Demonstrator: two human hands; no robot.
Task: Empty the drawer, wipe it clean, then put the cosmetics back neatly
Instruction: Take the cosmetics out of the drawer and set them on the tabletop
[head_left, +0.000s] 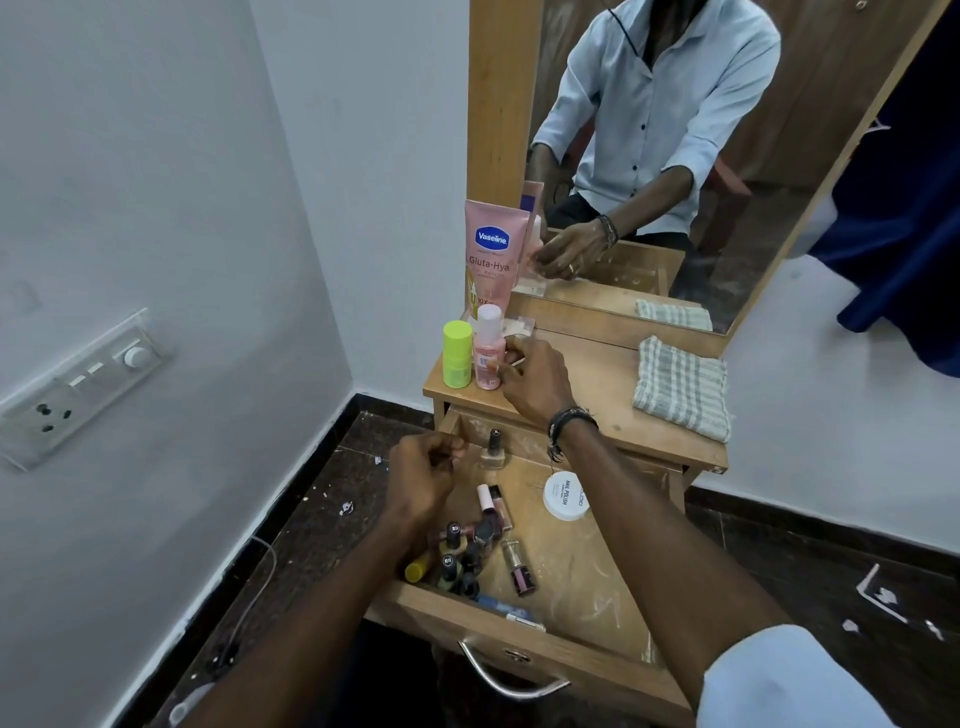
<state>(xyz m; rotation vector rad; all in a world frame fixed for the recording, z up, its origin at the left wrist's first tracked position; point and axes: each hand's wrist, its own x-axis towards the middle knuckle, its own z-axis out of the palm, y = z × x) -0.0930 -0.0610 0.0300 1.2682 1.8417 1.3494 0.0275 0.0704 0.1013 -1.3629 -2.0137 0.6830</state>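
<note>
Two hands busy: right hand (530, 382) fingers pinch pink bottle (488, 356) on surface, far left; left hand (423, 470) fingers curled, contents unclear. Drawer (571, 566) near, polish bottles (467, 558) remaining; group upright, clear of cloth (680, 387).

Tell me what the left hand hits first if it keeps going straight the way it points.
Likely the upright nail polish bottle near the drawer's back, just beyond the left hand; depth is unclear, so it might pass beside it.
</note>
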